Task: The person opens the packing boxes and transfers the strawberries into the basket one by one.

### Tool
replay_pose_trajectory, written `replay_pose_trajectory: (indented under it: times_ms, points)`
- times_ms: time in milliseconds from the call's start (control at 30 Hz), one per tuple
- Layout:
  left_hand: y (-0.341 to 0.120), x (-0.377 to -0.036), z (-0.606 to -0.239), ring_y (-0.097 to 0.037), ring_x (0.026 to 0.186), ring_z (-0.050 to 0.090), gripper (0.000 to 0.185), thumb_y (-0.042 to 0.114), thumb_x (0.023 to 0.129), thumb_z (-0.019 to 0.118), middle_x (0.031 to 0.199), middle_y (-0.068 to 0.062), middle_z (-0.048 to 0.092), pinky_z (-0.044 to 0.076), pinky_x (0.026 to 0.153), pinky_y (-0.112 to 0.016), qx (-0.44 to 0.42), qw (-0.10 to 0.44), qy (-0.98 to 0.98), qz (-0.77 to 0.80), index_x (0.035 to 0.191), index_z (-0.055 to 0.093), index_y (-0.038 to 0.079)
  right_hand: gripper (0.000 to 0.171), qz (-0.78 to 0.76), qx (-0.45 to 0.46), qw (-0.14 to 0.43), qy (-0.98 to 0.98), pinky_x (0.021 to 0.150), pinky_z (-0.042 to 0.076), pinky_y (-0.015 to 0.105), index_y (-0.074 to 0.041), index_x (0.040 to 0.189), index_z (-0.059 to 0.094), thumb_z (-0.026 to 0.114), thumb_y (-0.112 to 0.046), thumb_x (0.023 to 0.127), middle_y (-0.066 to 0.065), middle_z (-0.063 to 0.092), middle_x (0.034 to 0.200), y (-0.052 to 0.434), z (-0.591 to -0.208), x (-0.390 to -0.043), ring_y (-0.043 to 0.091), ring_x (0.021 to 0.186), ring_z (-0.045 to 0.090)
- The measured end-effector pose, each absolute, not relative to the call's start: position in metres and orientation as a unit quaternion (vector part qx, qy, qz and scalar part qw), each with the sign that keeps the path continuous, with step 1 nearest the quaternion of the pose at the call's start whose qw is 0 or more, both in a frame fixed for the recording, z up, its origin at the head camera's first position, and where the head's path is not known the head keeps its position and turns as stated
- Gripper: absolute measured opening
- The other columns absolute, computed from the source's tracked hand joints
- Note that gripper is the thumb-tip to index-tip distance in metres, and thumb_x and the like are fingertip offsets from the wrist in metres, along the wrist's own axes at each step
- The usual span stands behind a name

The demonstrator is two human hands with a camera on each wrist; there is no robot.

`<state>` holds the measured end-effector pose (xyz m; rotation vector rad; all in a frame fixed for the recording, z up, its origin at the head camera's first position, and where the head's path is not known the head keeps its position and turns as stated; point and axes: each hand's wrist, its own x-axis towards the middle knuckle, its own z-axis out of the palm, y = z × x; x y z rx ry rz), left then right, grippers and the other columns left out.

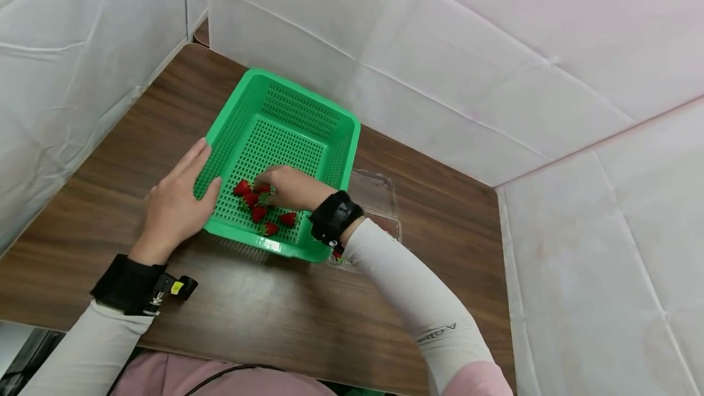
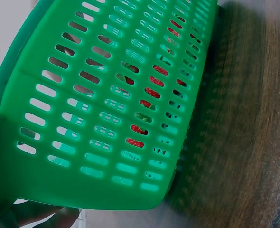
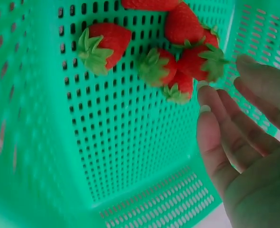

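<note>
Left hand (image 1: 176,200) is pressed flat against the green perforated plastic basket (image 1: 286,115); right hand (image 1: 288,187), fingers relaxed, is held just beside the red strawberries (image 1: 257,206).

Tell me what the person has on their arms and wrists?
Both arms wear long whitish sleeves; the right sleeve has small grey lettering near the elbow. Each wrist has a black band: the left band carries a small black camera with a yellow spot, the right band is chunky.
</note>
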<state>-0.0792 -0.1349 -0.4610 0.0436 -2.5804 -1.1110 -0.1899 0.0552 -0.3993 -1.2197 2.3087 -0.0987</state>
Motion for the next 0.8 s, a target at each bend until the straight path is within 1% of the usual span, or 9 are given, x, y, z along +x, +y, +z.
replay_pose_trajectory:
  times_ms: [133,200,400,500,533,633,733,800]
  points:
    - [-0.135,-0.080,-0.461,-0.024,0.056,0.050,0.057,0.028,0.099,0.053,0.160,0.002,0.029,0.014,0.048,-0.030,0.018,0.162,-0.905,-0.392,0.152,0.034,0.017,0.036,-0.069,-0.442,0.251,0.858,0.099,0.046,0.028,-0.006,0.128,0.062,0.064,-0.017,0.094,0.010,0.062,0.128,0.069,-0.388,-0.193,0.021,0.120,0.056]
    - [-0.136,-0.080,-0.461,-0.025,0.057,0.051,0.057,0.027,0.098,0.053,0.160,0.001,0.030,0.014,0.048,-0.030,0.018,0.161,-0.904,-0.395,0.152,0.035,0.016,0.034,-0.078,-0.439,0.245,0.861,0.098,0.046,0.029,-0.006,0.127,0.063,0.063,-0.016,0.095,0.011,0.063,0.127,0.078,-0.381,-0.192,0.021,0.119,0.057]
    - [-0.135,-0.082,-0.461,-0.019,0.049,0.042,0.057,0.028,0.098,0.053,0.159,0.002,0.031,0.014,0.045,-0.029,0.024,0.161,-0.904,-0.397,0.151,0.036,0.016,0.029,-0.102,-0.431,0.219,0.870,0.096,0.048,0.031,-0.009,0.123,0.065,0.060,-0.020,0.097,0.007,0.065,0.123,0.106,-0.367,-0.184,0.018,0.116,0.059]
    - [-0.133,-0.081,-0.461,-0.016,0.045,0.033,0.057,0.029,0.099,0.052,0.159,0.003,0.030,0.014,0.046,-0.029,0.025,0.157,-0.905,-0.394,0.152,0.036,0.017,0.023,-0.134,-0.425,0.194,0.874,0.092,0.050,0.032,-0.009,0.116,0.067,0.060,-0.020,0.097,0.005,0.068,0.114,0.124,-0.361,-0.176,0.014,0.106,0.061]
    - [-0.133,-0.081,-0.460,-0.015,0.043,0.028,0.057,0.029,0.099,0.052,0.160,0.003,0.030,0.014,0.046,-0.029,0.024,0.156,-0.906,-0.392,0.152,0.035,0.018,0.021,-0.146,-0.421,0.183,0.876,0.091,0.050,0.032,-0.010,0.113,0.068,0.060,-0.020,0.097,0.004,0.068,0.110,0.130,-0.358,-0.173,0.013,0.103,0.062]
    - [-0.132,-0.081,-0.459,-0.014,0.042,0.021,0.057,0.030,0.099,0.052,0.160,0.004,0.029,0.013,0.047,-0.029,0.020,0.153,-0.908,-0.388,0.152,0.035,0.018,0.014,-0.176,-0.395,0.159,0.887,0.083,0.052,0.029,-0.012,0.106,0.068,0.059,-0.020,0.098,0.001,0.067,0.101,0.154,-0.351,-0.164,0.009,0.092,0.062]
    - [-0.132,-0.080,-0.458,-0.013,0.042,0.018,0.057,0.030,0.099,0.052,0.160,0.003,0.029,0.013,0.047,-0.029,0.019,0.154,-0.908,-0.388,0.152,0.035,0.018,0.013,-0.192,-0.355,0.155,0.902,0.078,0.051,0.028,-0.014,0.103,0.068,0.059,-0.021,0.098,-0.001,0.068,0.097,0.180,-0.351,-0.155,0.008,0.089,0.062]
    - [-0.133,-0.079,-0.459,-0.013,0.042,0.017,0.057,0.029,0.099,0.053,0.159,0.002,0.031,0.013,0.047,-0.029,0.020,0.158,-0.908,-0.388,0.152,0.035,0.018,0.013,-0.191,-0.331,0.167,0.909,0.076,0.051,0.028,-0.013,0.103,0.068,0.059,-0.021,0.097,-0.001,0.068,0.095,0.196,-0.357,-0.150,0.010,0.088,0.062]
